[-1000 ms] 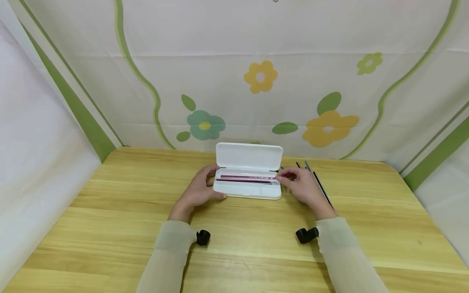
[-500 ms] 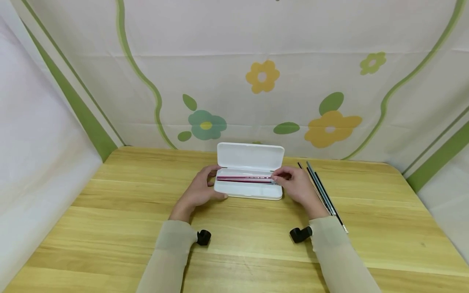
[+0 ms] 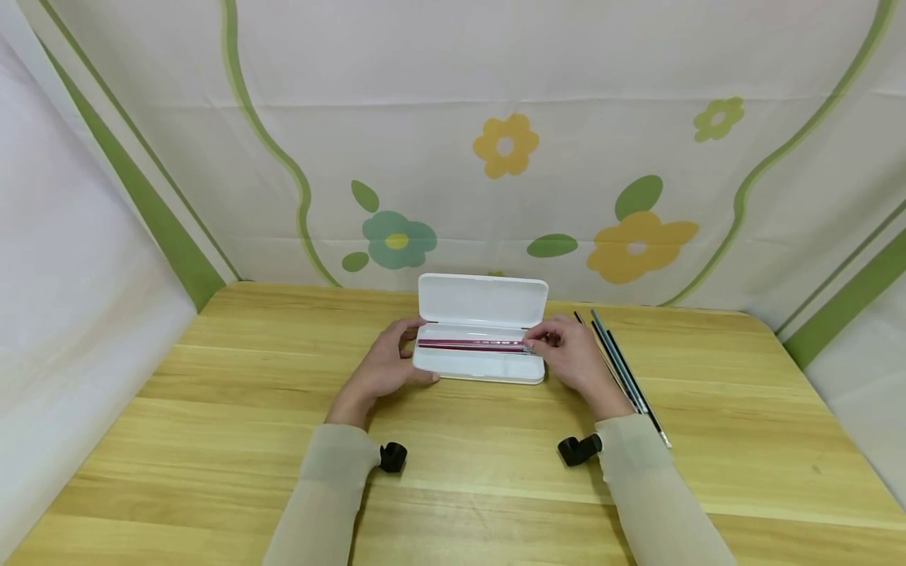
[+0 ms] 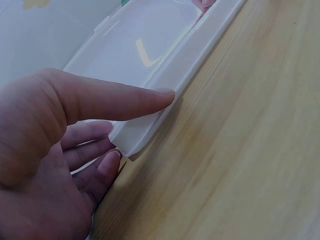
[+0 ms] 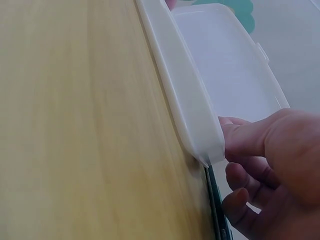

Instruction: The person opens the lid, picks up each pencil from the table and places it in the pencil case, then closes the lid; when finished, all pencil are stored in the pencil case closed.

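Observation:
A white pencil case point(image 3: 478, 376) lies on the table with its lid point(image 3: 483, 301) raised. Inside are dark red pencils point(image 3: 460, 346), side by side along its length. My left hand point(image 3: 382, 363) holds the case's left end; in the left wrist view the thumb point(image 4: 125, 100) lies along the front edge and the other fingers are at the end. At the right end, my right hand point(image 3: 569, 354) pinches the tip of a red pencil with thumb and forefinger. In the right wrist view the case wall point(image 5: 185, 90) hides the pencils inside and the pinch itself.
Several dark and grey-blue pencils point(image 3: 619, 363) lie slanted on the table beside my right hand, partly under the wrist. The wooden table point(image 3: 467, 487) meets a flower-printed cloth point(image 3: 453, 157) at the back. Black wrist cameras point(image 3: 392, 457) sit on both sleeves.
My right hand has shifted slightly left with the red pencil, which now lies lower inside the case. More of the loose pencils on the right shows. My left hand stays on the case.

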Motion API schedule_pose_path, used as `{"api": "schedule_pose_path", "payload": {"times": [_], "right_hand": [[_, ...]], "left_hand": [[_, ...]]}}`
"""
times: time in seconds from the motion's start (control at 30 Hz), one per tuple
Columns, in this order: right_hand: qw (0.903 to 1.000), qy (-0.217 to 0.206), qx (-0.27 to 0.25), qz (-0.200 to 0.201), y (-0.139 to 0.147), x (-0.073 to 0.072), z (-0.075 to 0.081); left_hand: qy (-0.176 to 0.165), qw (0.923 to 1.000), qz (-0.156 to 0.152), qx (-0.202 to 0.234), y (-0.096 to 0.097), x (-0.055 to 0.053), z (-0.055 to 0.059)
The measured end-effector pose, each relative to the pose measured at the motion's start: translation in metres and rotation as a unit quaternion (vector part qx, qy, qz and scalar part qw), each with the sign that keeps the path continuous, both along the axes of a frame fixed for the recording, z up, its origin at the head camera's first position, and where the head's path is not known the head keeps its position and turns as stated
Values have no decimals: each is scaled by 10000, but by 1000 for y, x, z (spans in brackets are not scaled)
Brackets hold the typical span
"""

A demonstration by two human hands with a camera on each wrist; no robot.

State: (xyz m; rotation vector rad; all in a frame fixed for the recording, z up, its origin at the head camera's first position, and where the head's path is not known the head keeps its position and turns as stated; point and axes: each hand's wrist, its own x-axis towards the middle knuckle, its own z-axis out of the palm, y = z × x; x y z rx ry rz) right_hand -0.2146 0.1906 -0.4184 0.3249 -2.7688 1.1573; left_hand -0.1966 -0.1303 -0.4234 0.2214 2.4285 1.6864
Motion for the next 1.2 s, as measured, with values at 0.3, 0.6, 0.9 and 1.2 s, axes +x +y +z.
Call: {"api": "schedule_pose_path", "payload": {"times": [0.3, 0.6, 0.9, 1.2], "right_hand": [[9999, 32, 131, 20, -4, -2, -2], [9995, -22, 330, -12, -4, -2, -4], [9976, -233, 653, -72, -5, 0, 0], [9972, -304, 683, -47, -5, 1, 0]], "left_hand": [[-72, 10000, 23, 1, -1, 1, 1], [-142, 9999, 24, 74, -1, 2, 1], [-175, 9998, 45, 69, -1, 3, 2], [-193, 9998, 71, 63, -1, 3, 2]]}}
